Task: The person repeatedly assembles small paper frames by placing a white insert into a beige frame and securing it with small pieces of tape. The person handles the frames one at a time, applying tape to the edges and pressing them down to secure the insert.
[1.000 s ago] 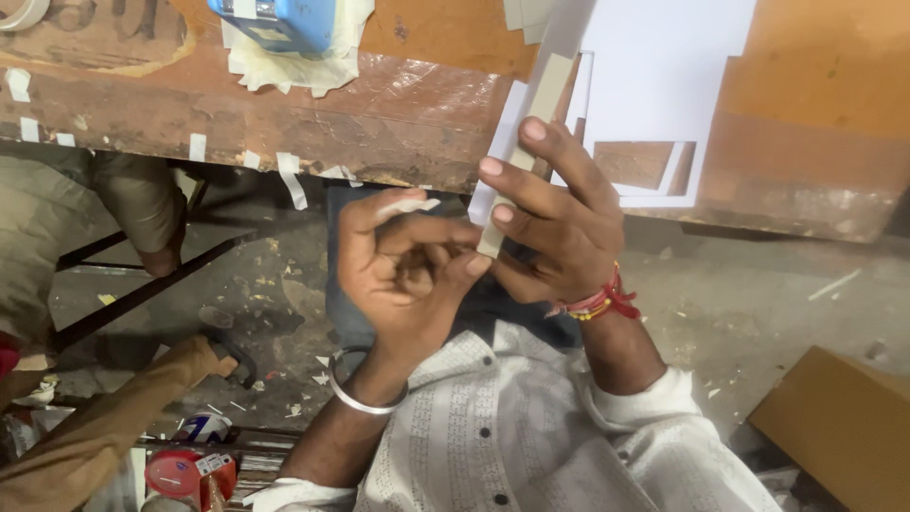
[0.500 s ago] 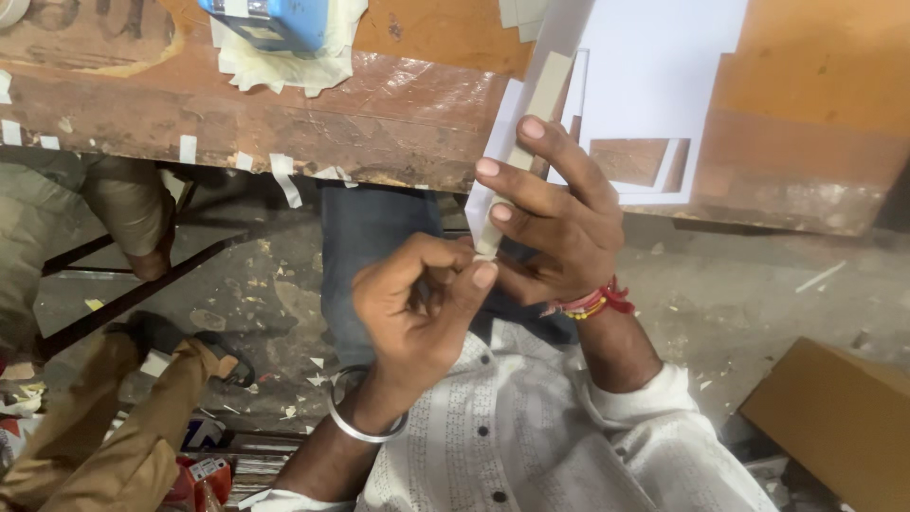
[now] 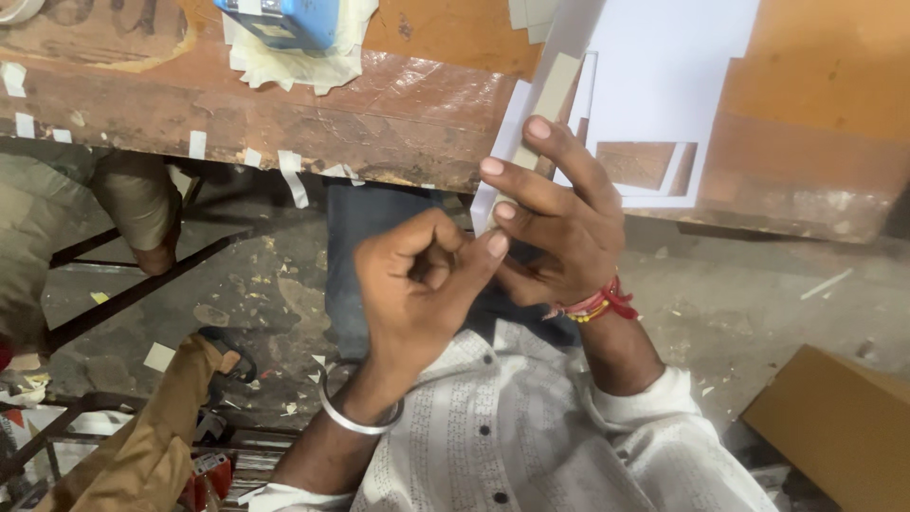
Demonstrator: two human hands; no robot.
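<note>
My right hand (image 3: pixel 559 232), with red and yellow thread at the wrist, holds a narrow beige strip (image 3: pixel 550 100) backed by white paper, upright at the edge of the wooden table (image 3: pixel 398 123). Its fingers spread along the strip's front. My left hand (image 3: pixel 422 284), with a silver bangle (image 3: pixel 355 417) on the wrist, is curled into a loose fist just left of it. The left fingertip touches the strip's lower end, and I cannot see anything inside that hand.
A white paper sheet (image 3: pixel 664 66) with a rectangular cut-out lies on the table behind the strip. A blue object (image 3: pixel 284 19) sits on pale paper at the top. Bits of tape line the table edge. Another person's trouser legs (image 3: pixel 133 199) are at left; a cardboard box (image 3: pixel 834 427) at lower right.
My left hand has dropped a little and curled tighter, its fingertip now at the strip's bottom end. My right hand keeps the strip in the same hold.
</note>
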